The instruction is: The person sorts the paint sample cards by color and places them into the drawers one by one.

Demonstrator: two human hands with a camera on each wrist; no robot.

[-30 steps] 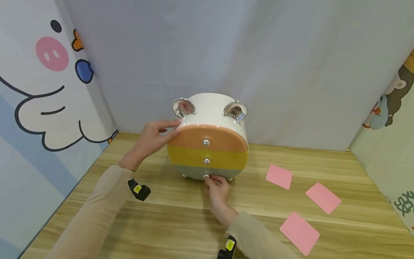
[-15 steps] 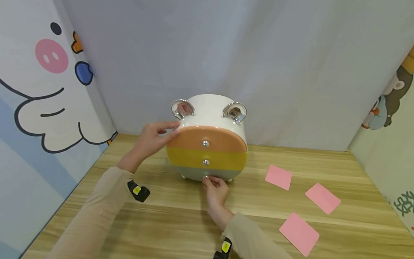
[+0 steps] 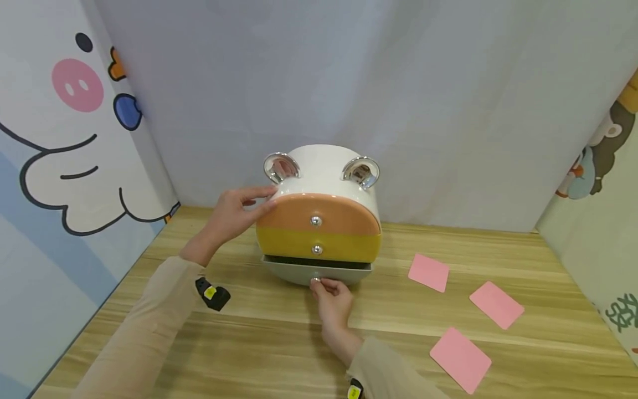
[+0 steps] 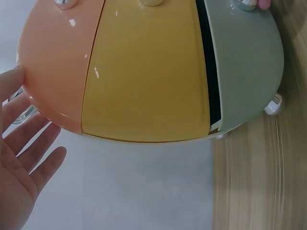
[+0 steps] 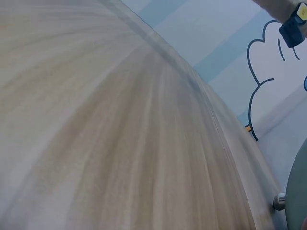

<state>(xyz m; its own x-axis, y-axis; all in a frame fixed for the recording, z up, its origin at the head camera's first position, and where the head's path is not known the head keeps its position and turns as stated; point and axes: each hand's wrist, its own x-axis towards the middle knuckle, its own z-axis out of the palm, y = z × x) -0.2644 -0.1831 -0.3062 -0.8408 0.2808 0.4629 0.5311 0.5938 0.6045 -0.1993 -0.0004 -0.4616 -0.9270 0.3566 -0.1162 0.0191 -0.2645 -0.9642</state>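
A small rounded drawer cabinet (image 3: pixel 324 163) with a white body and silver ears stands on the wooden table. Its front has an orange drawer (image 3: pixel 294 213), a yellow drawer (image 3: pixel 286 242) and a grey-green bottom drawer (image 3: pixel 289 271), each with a round silver knob. My right hand (image 3: pixel 335 307) pinches the knob (image 3: pixel 315 280) of the bottom drawer, which is pulled out a little, a dark gap above it. At the cabinet's upper left, my left hand (image 3: pixel 233 215) rests with extended fingers. The left wrist view shows the thumb (image 4: pixel 13 81) on the orange edge.
Three pink cards, an upper one (image 3: pixel 429 272), a right one (image 3: pixel 497 305) and a front one (image 3: pixel 461 360), lie flat on the table (image 3: pixel 249 343) to the right. A pale curtain (image 3: pixel 448 127) hangs behind, with cartoon panels on both sides.
The grey-green bottom drawer has come out toward me, drawn by the right hand on its knob. My left hand keeps its place against the cabinet.
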